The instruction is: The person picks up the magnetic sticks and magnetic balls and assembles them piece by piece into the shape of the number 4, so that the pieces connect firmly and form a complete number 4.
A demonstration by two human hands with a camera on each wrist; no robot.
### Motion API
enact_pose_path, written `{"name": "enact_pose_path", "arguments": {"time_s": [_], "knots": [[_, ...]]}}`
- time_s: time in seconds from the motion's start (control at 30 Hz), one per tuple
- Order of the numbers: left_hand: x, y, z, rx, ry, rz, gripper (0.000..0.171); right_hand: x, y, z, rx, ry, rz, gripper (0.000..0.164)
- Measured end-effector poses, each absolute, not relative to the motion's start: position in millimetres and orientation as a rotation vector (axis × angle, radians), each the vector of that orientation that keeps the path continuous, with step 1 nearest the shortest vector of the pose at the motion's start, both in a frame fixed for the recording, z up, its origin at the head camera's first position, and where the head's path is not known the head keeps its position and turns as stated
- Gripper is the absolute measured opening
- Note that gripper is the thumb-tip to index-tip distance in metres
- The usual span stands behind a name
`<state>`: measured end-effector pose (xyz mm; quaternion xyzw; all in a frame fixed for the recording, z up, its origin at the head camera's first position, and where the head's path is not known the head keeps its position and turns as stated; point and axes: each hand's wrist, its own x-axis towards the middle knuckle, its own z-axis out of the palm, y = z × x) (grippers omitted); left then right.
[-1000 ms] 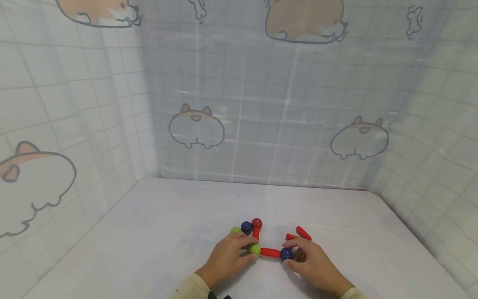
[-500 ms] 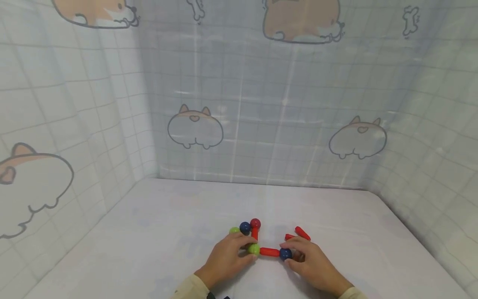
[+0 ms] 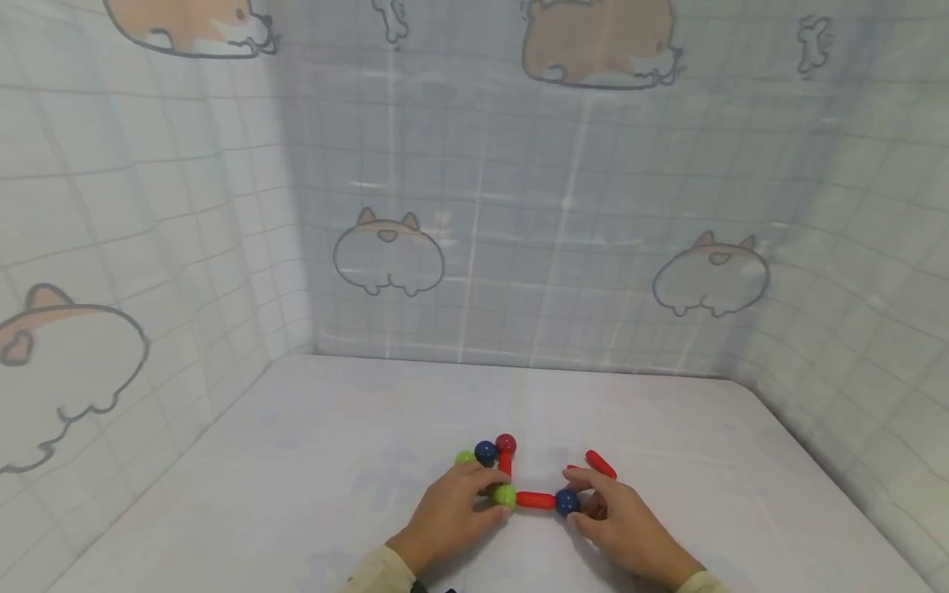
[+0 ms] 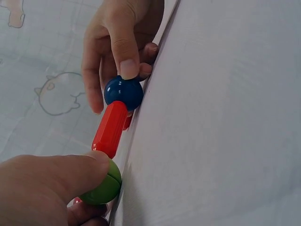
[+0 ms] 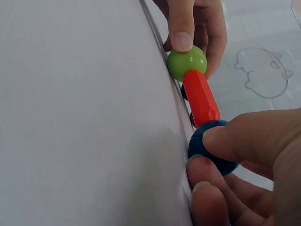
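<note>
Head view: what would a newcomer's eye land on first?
First, the red faceted rod low in the middle, spanning from the green ball pinched by the left grip to the blue ball in the right grip. Then the large tan cartoon corgi at the top of the backdrop.

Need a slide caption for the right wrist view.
Left hand grips a glossy green ball, right hand a dark blue ball, with a red faceted rod between them.
</note>
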<state>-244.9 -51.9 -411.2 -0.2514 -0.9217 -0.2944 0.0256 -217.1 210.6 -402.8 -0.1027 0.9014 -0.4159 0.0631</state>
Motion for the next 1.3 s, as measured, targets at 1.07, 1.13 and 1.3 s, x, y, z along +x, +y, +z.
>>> {"name": "enact_pose_path", "arguments": {"time_s": [1.07,1.13,1.3], "knots": [[-241.5,-56.0,-418.0,-0.759,-2.846,-0.960,0.034,-249.8,251.7,-401.6,0.078,2.975,-1.185,0.032],[-241.9,-56.7,-416.4,-0.766,-2.832,-0.960,0.034,-254.3,251.8,-399.2,0.061,2.970,-1.170,0.033],[-241.4,-55.1,-412.3,-0.782,-2.810,-0.985,0.034,-259.5,255.7,-397.4,0.089,2.945,-1.154,0.030]]}}
